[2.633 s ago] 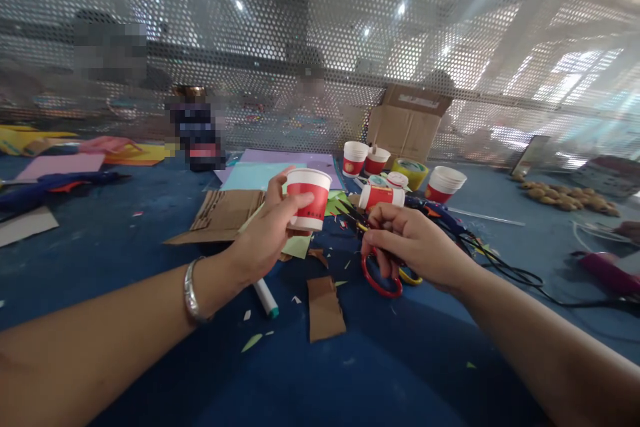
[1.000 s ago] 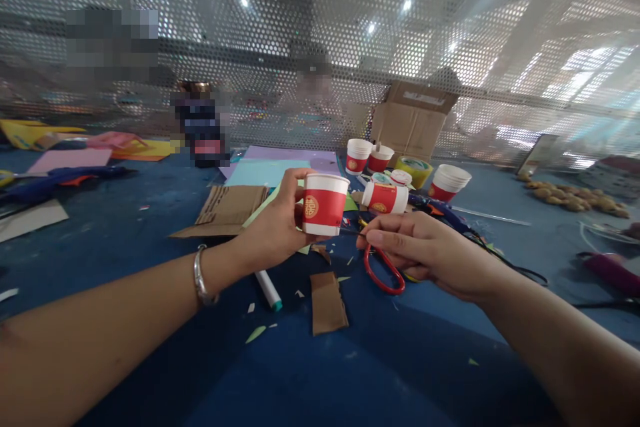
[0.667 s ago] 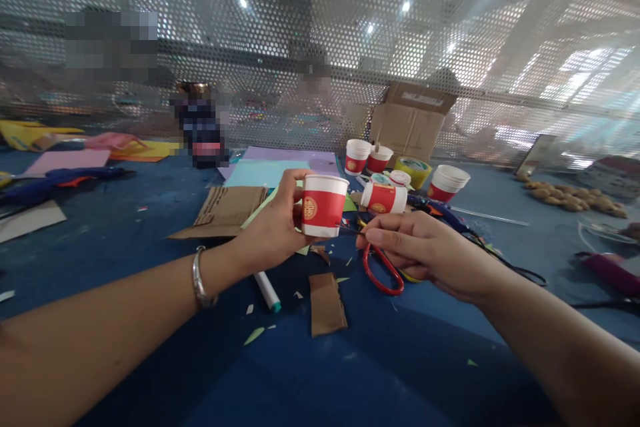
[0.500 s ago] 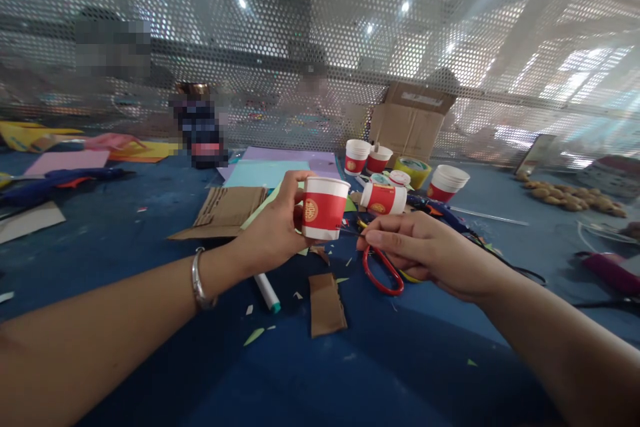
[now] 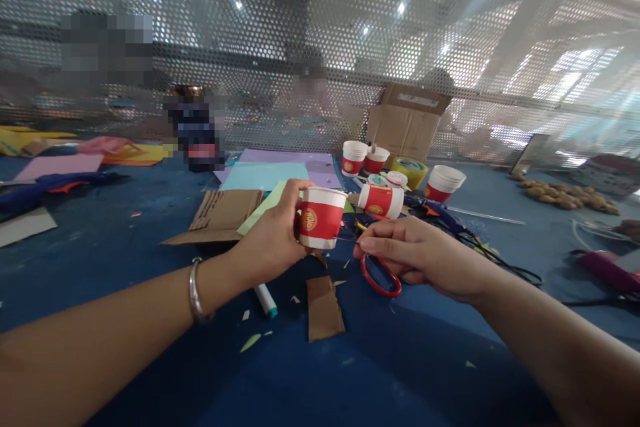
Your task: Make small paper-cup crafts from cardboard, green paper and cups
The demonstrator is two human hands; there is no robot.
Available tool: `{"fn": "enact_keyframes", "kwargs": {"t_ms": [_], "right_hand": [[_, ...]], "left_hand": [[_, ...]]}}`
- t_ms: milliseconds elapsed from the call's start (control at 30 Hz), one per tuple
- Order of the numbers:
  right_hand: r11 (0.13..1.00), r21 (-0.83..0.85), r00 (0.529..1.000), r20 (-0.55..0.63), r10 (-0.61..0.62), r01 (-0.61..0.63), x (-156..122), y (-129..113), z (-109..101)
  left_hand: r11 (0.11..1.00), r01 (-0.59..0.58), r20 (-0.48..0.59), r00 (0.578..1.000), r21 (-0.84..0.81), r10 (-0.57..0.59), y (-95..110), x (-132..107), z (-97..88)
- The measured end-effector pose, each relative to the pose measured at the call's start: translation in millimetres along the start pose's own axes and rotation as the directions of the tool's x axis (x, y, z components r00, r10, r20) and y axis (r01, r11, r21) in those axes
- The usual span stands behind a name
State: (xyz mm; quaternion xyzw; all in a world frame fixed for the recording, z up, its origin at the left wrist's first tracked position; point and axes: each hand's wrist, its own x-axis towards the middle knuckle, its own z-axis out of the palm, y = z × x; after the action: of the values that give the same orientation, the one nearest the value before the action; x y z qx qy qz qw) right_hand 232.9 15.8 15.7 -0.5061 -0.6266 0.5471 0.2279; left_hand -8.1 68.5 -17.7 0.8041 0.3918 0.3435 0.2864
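Note:
My left hand [image 5: 273,237] is closed around a red and white paper cup [image 5: 323,217] with a gold emblem, holding it upright above the table. In my right hand [image 5: 413,250] is a pair of red-handled scissors [image 5: 381,290], gripped near the blades with one handle loop hanging below the fingers. A thin dark tip reaches from these fingers to the lower right side of the cup. Whether it goes through the wall I cannot tell. Beneath the hands lie a small piece of cardboard [image 5: 324,310] and a white marker with a teal end [image 5: 266,300].
Behind my hands are a tipped paper cup [image 5: 381,201], upright cups [image 5: 445,183], yellow tape [image 5: 410,173] and a cardboard box [image 5: 405,123]. Cardboard [image 5: 227,213] and coloured paper [image 5: 265,177] lie left of centre. A blue glue gun [image 5: 55,188] rests far left; paper scraps dot the blue table.
The view has shifted slightly. My left hand has lowered the cup a little and tilted it slightly; the thin tip stays at its side. My right hand keeps its grip.

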Motion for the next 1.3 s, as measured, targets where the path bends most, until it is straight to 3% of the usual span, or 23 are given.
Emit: {"fn": "enact_keyframes", "kwargs": {"t_ms": [100, 267, 467, 600, 700, 933, 1100, 1300], "right_hand": [[1.0, -0.006, 1.0, -0.001, -0.003, 0.003, 1, 0, 0], [0.998, -0.054, 1.0, 0.019, -0.016, 0.017, -1, -1, 5], [0.996, 0.063, 0.998, 0.016, -0.063, 0.062, -2, -2, 7], [0.986, 0.159, 0.997, 0.052, -0.054, 0.045, -1, -1, 8], [0.98, 0.194, 0.997, 0.062, -0.051, 0.038, 0, 1, 8], [0.974, 0.225, 0.992, 0.124, -0.022, -0.006, 2, 3, 12], [0.96, 0.273, 0.98, 0.199, 0.006, -0.061, 2, 2, 17], [0.931, 0.359, 0.987, 0.163, 0.007, -0.066, 5, 5, 22]], "left_hand": [[0.993, -0.061, -0.073, 0.995, 0.105, 0.069, 2, -3, 2.4], [0.993, -0.112, -0.015, 0.993, 0.045, 0.113, 5, -5, 7.7], [0.982, 0.038, 0.053, 0.998, -0.184, -0.029, 4, -3, 8.9], [0.907, 0.119, 0.166, 0.985, -0.403, -0.056, 1, 0, 8.4], [0.869, 0.172, 0.22, 0.973, -0.465, -0.075, 0, 2, 7.6], [0.845, 0.264, 0.362, 0.928, -0.465, -0.09, -6, 3, 2.2], [0.883, 0.261, 0.433, 0.898, -0.391, -0.074, -8, 4, -2.3], [0.938, 0.168, 0.303, 0.95, -0.304, -0.072, -7, 4, -3.5]]}}
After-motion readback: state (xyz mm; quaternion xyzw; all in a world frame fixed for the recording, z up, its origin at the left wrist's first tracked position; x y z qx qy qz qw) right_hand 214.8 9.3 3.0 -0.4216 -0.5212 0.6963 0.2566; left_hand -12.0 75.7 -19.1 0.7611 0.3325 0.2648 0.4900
